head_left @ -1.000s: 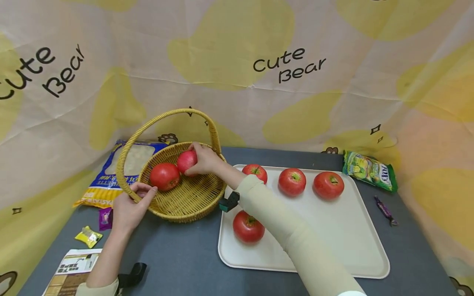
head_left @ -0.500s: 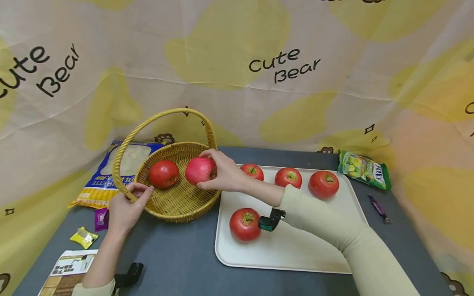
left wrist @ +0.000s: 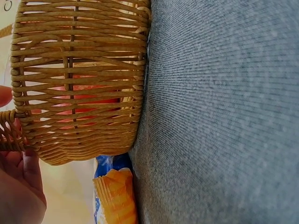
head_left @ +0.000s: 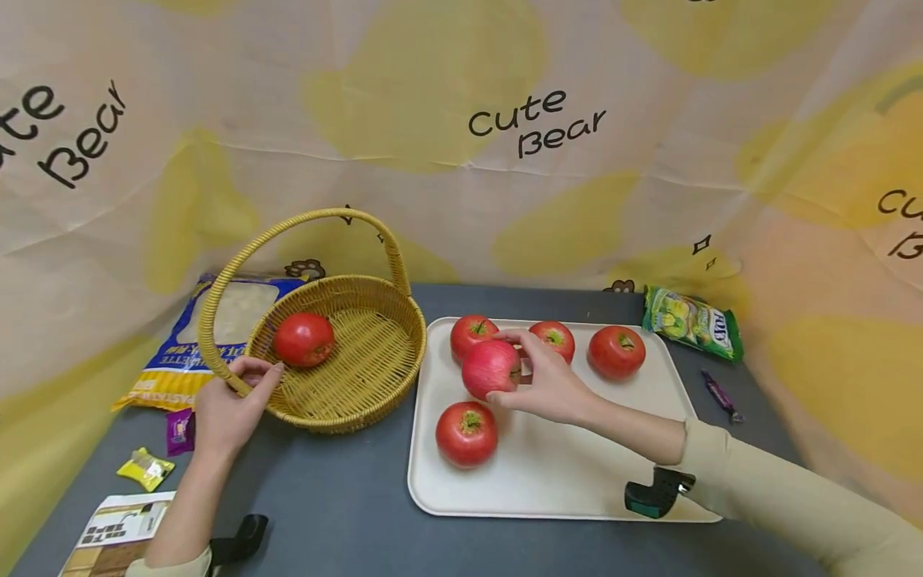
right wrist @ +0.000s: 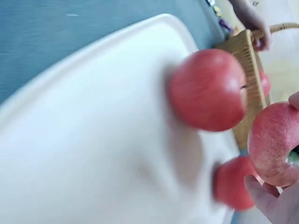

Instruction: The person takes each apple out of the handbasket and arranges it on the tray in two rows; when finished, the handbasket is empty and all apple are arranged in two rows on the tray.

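Note:
My right hand (head_left: 544,383) grips a pinkish-red apple (head_left: 490,369) above the left part of a white tray (head_left: 562,489). On that tray sit several red apples, one at the front left (head_left: 466,434) and others along the back, such as the back-right apple (head_left: 616,353). In the right wrist view the held apple (right wrist: 275,140) shows its stem hollow toward the palm. My left hand (head_left: 234,409) holds the base of the handle of a yellow wicker basket (head_left: 360,353), fingers curled round it. One red apple (head_left: 304,339) lies inside the basket at its left.
Behind the basket lies a blue and yellow pasta bag (head_left: 173,361). Purple (head_left: 180,431) and yellow (head_left: 147,469) wrapped sweets and a printed sheet (head_left: 115,533) are at the left. A green snack packet (head_left: 692,323) and a thin purple sweet (head_left: 721,396) lie right of the tray.
The right hand has lifted the pinkish-red apple out of the basket and carried it right, over the tray. The left hand keeps its hold on the handle. The head view has shifted slightly right.

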Action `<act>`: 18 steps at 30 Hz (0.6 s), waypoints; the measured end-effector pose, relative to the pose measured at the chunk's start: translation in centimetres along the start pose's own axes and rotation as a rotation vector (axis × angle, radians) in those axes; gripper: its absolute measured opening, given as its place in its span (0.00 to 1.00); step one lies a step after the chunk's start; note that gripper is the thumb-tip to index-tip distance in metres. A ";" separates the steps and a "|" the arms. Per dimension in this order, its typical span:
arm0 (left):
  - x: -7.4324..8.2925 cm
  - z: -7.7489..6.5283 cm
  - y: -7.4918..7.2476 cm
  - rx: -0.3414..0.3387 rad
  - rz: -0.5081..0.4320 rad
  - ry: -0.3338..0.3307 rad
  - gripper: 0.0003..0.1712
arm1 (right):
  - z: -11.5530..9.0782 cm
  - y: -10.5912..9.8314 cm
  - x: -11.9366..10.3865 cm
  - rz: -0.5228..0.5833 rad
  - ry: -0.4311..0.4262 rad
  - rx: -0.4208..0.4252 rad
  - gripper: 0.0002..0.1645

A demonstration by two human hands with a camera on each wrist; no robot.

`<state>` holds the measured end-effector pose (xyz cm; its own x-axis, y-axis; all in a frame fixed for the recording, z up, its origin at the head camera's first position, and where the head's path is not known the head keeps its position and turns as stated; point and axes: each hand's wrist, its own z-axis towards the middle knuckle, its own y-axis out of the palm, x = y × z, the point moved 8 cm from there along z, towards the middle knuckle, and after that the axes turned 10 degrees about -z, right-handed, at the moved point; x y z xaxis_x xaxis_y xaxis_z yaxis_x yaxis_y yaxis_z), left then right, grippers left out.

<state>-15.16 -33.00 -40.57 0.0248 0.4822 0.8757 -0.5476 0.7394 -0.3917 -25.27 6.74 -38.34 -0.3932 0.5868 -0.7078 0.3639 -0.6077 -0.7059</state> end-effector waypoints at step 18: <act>0.0 -0.1 -0.1 0.012 -0.011 -0.041 0.13 | -7.9 -1.3 6.9 -0.231 0.041 -0.034 0.43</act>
<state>-15.02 -33.02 -40.60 -0.0033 0.4542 0.8909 -0.5572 0.7390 -0.3788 -21.75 15.84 -42.50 -0.4351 0.7297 -0.5276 0.2968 -0.4369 -0.8491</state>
